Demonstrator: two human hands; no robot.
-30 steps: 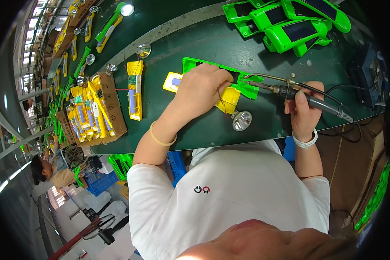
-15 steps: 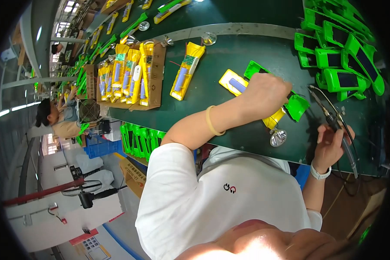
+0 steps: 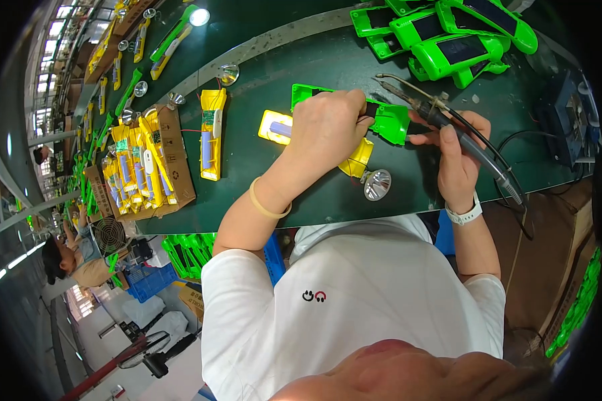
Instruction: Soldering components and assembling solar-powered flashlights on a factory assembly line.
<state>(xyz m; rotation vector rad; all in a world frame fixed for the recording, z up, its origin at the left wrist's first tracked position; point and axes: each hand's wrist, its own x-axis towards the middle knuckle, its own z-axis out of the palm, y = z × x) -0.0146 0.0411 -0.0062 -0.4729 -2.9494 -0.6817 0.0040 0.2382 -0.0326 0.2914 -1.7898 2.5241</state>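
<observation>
My left hand (image 3: 328, 127) is closed, its fingertips bent down over a green plastic housing (image 3: 391, 123) and a yellow flashlight body (image 3: 358, 158). What those fingers pinch, if anything, is hidden beneath the hand. The yellow body carries a blue-purple battery cell (image 3: 281, 129), and a silver lamp reflector (image 3: 377, 184) lies at its near end. My right hand (image 3: 460, 170) grips a soldering iron (image 3: 483, 152), with a thin dark tube or cable running along it. The iron's tip points left, beyond the green housing, and appears apart from the work.
A second yellow body (image 3: 211, 137) lies left of my work, beside a cardboard box (image 3: 179, 150) of similar bodies. Green housings with dark panels (image 3: 458, 50) are piled at the far right. A dark blue bench unit (image 3: 560, 120) stands at right. Another person (image 3: 90, 271) sits far left.
The view has shifted, so the bench items appear farther left. My right hand has brought the soldering iron leftward over the far side of the green housing. My left hand stays over the housing.
</observation>
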